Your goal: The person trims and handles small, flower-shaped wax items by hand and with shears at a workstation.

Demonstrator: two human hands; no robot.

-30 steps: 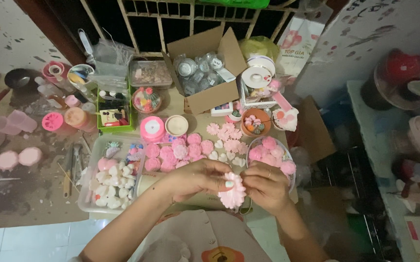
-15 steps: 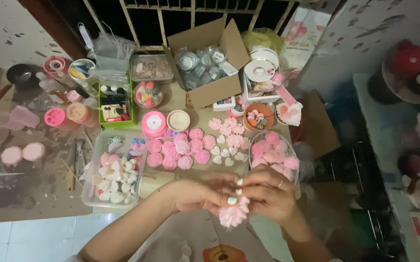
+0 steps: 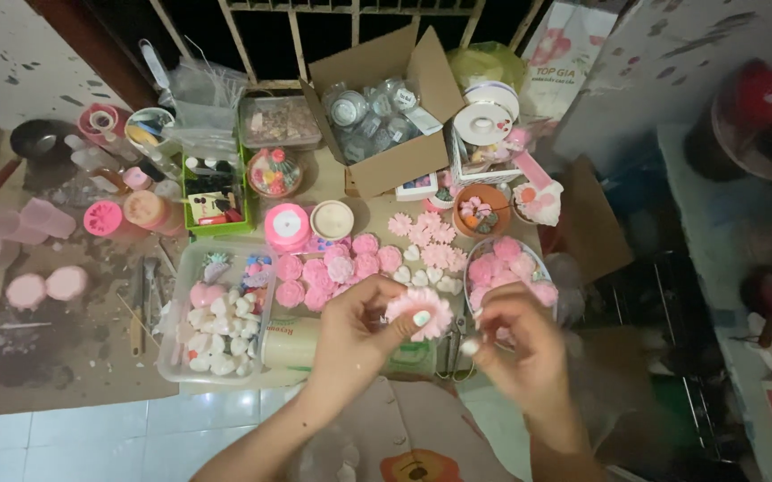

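A pink flower-shaped piece point(image 3: 419, 312), ruffled at its edge, is held low in the middle of the view, above the near edge of the cluttered table point(image 3: 74, 357). It is pinched by the left hand point(image 3: 350, 344), whose thumb lies over the flower's centre with the other fingers behind it. The right hand point(image 3: 520, 348) is seen at 3 o'clock from the flower, just beside it; its fingers are curled loosely and narrowly, and whether anything is pinched in them cannot be told.

At 12 o'clock from the flower, a cluster of pink round pieces point(image 3: 337, 268) and small white hearts is laid on the table. At 1 o'clock, a clear round bowl point(image 3: 511, 268) filled with more pink pieces is placed. At 9 o'clock, a clear plastic tray point(image 3: 212, 321) of white and pink shapes is found. At 11 o'clock, a spool of pink ribbon point(image 3: 286, 225) is stood, with a small white cup point(image 3: 332, 219) just beside it. Farther back at 12 o'clock, an open cardboard box point(image 3: 386, 116) holding small clear containers is seen. A green basket point(image 3: 212, 201) of small bottles is set well off at 10 o'clock.
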